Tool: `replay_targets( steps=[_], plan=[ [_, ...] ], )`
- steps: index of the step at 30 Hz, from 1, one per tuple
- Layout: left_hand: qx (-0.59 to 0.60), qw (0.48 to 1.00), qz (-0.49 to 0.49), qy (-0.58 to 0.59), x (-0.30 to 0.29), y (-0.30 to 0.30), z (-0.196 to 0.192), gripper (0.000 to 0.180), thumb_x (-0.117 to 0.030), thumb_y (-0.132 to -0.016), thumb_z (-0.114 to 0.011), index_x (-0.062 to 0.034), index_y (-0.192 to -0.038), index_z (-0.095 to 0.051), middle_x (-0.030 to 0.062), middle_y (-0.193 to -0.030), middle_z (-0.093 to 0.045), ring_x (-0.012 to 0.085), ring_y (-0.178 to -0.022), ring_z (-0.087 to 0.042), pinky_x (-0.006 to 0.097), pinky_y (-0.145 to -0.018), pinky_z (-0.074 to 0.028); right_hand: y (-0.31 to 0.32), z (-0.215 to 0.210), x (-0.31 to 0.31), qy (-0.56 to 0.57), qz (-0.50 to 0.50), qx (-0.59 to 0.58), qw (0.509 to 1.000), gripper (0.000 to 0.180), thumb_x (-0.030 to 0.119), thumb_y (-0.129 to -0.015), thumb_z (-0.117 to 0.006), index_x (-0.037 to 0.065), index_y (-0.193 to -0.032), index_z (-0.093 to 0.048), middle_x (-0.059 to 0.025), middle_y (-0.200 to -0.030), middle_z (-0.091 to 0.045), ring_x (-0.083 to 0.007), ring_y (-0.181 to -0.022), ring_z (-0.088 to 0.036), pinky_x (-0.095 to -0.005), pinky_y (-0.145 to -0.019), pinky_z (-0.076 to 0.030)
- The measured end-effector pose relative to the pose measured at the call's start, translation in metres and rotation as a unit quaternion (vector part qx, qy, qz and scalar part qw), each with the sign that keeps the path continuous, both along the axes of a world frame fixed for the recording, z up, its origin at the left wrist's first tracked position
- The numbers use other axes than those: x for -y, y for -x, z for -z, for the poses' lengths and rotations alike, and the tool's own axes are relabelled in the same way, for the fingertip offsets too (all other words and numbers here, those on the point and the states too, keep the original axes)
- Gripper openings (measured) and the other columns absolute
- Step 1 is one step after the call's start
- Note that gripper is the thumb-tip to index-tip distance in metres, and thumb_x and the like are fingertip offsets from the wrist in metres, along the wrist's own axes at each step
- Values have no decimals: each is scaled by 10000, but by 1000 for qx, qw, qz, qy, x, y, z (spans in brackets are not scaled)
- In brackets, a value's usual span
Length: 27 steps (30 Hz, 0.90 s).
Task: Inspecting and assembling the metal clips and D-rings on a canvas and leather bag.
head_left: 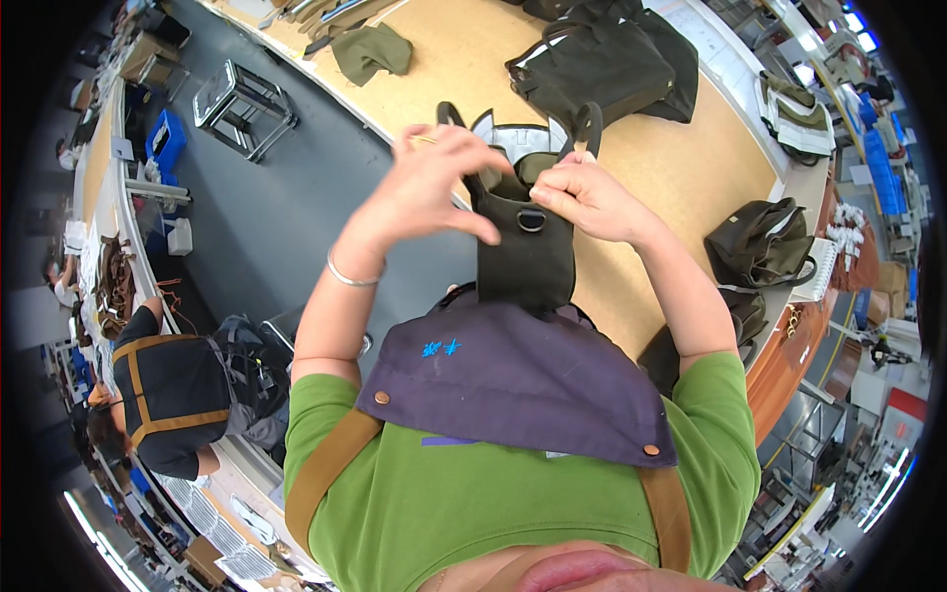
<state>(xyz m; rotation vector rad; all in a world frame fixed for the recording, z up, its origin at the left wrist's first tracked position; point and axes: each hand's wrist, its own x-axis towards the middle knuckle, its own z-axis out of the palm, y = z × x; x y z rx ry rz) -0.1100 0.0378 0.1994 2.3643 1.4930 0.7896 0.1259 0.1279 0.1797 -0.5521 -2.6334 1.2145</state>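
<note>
A small dark olive bag [525,264] stands upright in front of me at the table's edge, its mouth facing up. A metal D-ring [531,219] sits on the side nearest me, and a dark handle [590,126] rises at its right. My right hand [589,200] is closed on the bag's upper right rim, the thumb pressed against it. My left hand [431,185] is raised beside the bag's upper left, fingers and thumb spread in a curve with nothing held. Its fingertips come close to the left handle strap; whether they touch it I cannot tell.
Larger dark bags [612,74] lie on the tan tabletop [671,187] at the back, with an olive cloth piece [372,52] left of them. More bags [758,242] stand at the right. A stool [242,107] and a co-worker [176,395] are to the left.
</note>
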Motion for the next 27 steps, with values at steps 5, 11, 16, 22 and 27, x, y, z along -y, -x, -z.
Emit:
replay_targets(
  steps=[5, 11, 16, 22, 27],
  plan=[
    [-176, 981, -72, 43, -14, 34, 10, 411, -210, -596, -831, -218, -973, -670, -58, -1025, -644, 170, -1076, -573, 493, -1010, -274, -3, -33, 22, -157, -65, 34, 985, 256, 303, -752, -763, 124, -895, -651, -18, -832, -619, -212, -812, -553, -381, -908, -326],
    [7, 1000, -19, 9, 45, 20, -40, 489, -192, -595, -842, -148, -1045, -656, -21, -1023, -645, 179, -1065, -579, 377, -934, -375, -60, -51, -16, -300, 111, 6, 947, 250, 149, -714, -773, 158, -943, -674, -31, -1102, -569, -230, -1049, -554, -390, -974, -356],
    [-61, 984, -65, 156, 30, -4, 82, 606, -184, -645, -825, -188, -1206, -595, -6, -1188, -591, 191, -1128, -527, 415, -928, -399, -77, 54, -39, 341, 288, 29, 894, 492, 84, -748, -720, 157, -1217, -591, -111, -1300, -473, -221, -1075, -549, -334, -870, -490],
    [-37, 982, -39, 180, 29, -50, 129, 244, -188, -802, -694, -179, -1045, -673, 0, -975, -658, 209, -964, -607, 392, -821, -393, -46, 110, -33, 71, 299, 14, 952, 505, 8, -792, -686, 118, -1265, -548, -105, -1370, -395, -230, -1157, -526, -355, -925, -504],
    [83, 978, -79, 173, 38, -57, 107, 189, -124, -835, -670, -143, -1022, -688, 11, -972, -669, 211, -953, -605, 378, -886, -355, 0, 58, -5, -339, 260, 43, 903, 377, 30, -715, -698, 99, -1081, -638, -164, -1176, -539, -328, -1079, -573, -423, -905, -494]
  ],
)
